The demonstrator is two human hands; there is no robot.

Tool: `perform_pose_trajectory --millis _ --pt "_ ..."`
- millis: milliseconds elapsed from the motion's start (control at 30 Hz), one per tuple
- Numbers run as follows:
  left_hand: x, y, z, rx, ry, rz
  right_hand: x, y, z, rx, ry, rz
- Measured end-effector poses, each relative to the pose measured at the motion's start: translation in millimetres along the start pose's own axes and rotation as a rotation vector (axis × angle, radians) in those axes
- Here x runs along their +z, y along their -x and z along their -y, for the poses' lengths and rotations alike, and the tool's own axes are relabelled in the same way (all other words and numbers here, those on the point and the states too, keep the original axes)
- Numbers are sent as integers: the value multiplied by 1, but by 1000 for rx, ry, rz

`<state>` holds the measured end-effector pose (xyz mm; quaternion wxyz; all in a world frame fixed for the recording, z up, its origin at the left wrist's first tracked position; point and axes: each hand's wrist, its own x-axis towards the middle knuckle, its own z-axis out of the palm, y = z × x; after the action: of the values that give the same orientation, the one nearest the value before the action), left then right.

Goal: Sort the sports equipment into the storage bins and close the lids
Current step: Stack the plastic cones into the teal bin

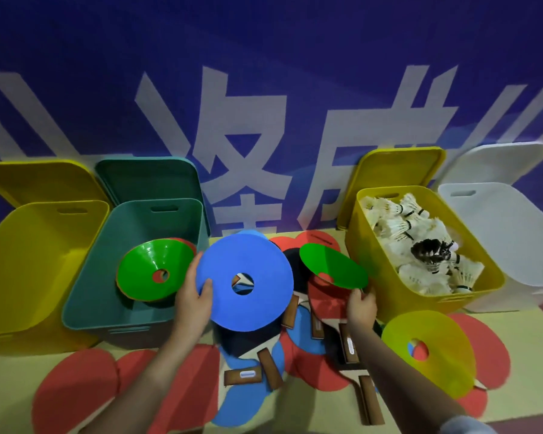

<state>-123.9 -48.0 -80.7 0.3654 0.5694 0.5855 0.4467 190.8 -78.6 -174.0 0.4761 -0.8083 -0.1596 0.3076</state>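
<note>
Bins stand open along the wall, lids propped behind so loading stays unobstructed; the teal bin [113,277], at ten o'clock, holds the stacked cones. Left hand [191,300] pinches the blue cone [245,283] by its rim, beside that bin. Right hand [361,305] grips the green cone [333,270] edge-on, at one o'clock.

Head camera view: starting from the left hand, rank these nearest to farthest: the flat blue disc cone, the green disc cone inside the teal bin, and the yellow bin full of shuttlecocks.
1. Flat blue disc cone: gripped by the left hand at its left edge.
2. Green disc cone: just left of the hand, inside the teal bin.
3. Yellow bin of shuttlecocks: far right, beyond the right hand.
</note>
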Motion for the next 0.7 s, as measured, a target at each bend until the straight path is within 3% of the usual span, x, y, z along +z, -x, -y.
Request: perform_pose_trajectory --millis 133,300,700 --pt "9 1 -3 -40 -33 -42 0 -14 16 -4 -42 23" --pt "12 -2 -9 -61 -27 -47 -1 -27 21 48 104 77" --pt "-36 -41 -10 -19 -25 -95 15 15 45 -198 42 150"
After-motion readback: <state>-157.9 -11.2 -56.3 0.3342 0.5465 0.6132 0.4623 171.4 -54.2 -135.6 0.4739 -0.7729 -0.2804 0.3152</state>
